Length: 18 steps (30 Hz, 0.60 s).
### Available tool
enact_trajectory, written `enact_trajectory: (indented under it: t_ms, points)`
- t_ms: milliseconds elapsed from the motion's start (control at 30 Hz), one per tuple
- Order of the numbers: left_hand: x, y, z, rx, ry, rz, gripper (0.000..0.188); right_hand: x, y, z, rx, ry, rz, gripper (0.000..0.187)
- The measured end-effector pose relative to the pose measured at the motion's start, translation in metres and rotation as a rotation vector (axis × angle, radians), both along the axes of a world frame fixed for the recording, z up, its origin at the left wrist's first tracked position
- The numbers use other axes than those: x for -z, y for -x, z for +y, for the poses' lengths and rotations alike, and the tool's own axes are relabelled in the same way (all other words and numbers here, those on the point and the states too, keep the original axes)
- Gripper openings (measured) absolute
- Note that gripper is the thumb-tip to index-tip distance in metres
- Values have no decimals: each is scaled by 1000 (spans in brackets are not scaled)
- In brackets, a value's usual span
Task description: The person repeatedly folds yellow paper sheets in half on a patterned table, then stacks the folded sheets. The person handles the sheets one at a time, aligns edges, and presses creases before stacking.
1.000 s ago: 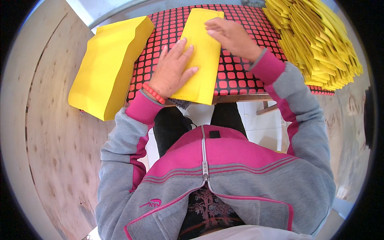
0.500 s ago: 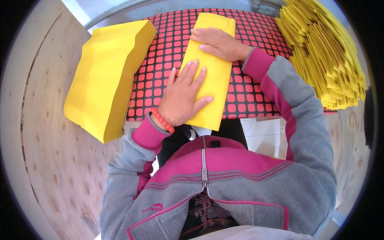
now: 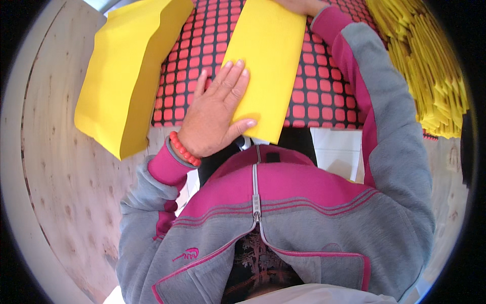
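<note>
A long, flat yellow folded piece (image 3: 271,61), cloth-like, lies lengthwise before me, its near end jutting past the table edge. My left hand (image 3: 211,112), with a red bead bracelet on the wrist, rests flat on its left side. The fingers there are stretched out, pointing away from me, and the thumb reaches across the near part. My right hand (image 3: 299,6) is at the far right of the piece, cut by the top of the picture. What shows of it lies flat and stretched out; its fingertips are out of sight.
A red-and-black checked cover (image 3: 324,83) lies on the table. To the left, a thick yellow block-shaped bundle (image 3: 119,66) overhangs the table's edge. Many folded yellow pieces (image 3: 430,71) are stacked at the right, beyond my right forearm. Pale wooden boards (image 3: 66,152) stand at the left.
My right hand has slid away from me along the yellow piece to its far end. My left hand stays flat, shifted slightly towards the piece's left edge. The whole view has tilted nearer to me.
</note>
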State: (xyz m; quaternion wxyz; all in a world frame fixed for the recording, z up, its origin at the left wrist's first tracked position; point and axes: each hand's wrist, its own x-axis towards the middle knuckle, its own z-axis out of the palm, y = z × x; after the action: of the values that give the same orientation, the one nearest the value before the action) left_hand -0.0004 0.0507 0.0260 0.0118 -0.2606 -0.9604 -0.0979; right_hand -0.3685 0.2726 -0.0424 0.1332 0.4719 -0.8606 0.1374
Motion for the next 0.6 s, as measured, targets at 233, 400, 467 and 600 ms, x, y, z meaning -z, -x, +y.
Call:
enact_trajectory:
  t_ms: [233, 400, 467, 600]
  points:
    - [-17, 47, -31, 179, -354, -13, 53, 0, 2, 0, 43, 34, -68, 56]
    - [8, 135, 14, 165, -129, 198, 62, -13, -6, 0, -2, 59, -64, 56]
    - [15, 140, 30, 181, -94, 144, 69, -15, -9, 0, 17, 74, -111, 56]
    - [13, 95, 25, 197, -28, 171, 73, -14, -11, 0, -8, 91, -65, 56]
